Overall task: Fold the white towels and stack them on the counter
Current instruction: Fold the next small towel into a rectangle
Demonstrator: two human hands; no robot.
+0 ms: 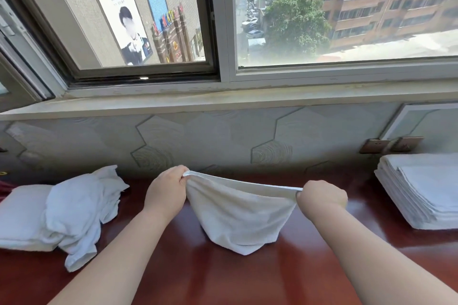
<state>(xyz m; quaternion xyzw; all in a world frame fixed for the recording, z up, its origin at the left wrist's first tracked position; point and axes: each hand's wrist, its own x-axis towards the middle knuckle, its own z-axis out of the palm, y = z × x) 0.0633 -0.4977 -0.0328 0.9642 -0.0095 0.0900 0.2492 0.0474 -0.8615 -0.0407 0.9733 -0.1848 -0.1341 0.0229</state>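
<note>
1. Lower left: a loose heap of white towels point(74, 210) lies on the glossy red-brown tabletop point(223, 280).
2. Centre: the left hand point(166, 193) and right hand point(322, 197) each have a pinching grip on a top corner of a white towel point(238, 213). It sags between them, its bottom touching the tabletop.
3. Right edge: a stack of folded towels point(421, 195).
4. Above: a hexagon-patterned wall point(223, 136), window sill point(223, 104), and window point(347, 20).

- Your towel point(238, 215) is soft, matt white cloth.
- Your counter point(223, 277) is glossy reddish-brown wood, throwing reflections.
- The wall panel point(223, 138) looks matt, with grained hexagons.
</note>
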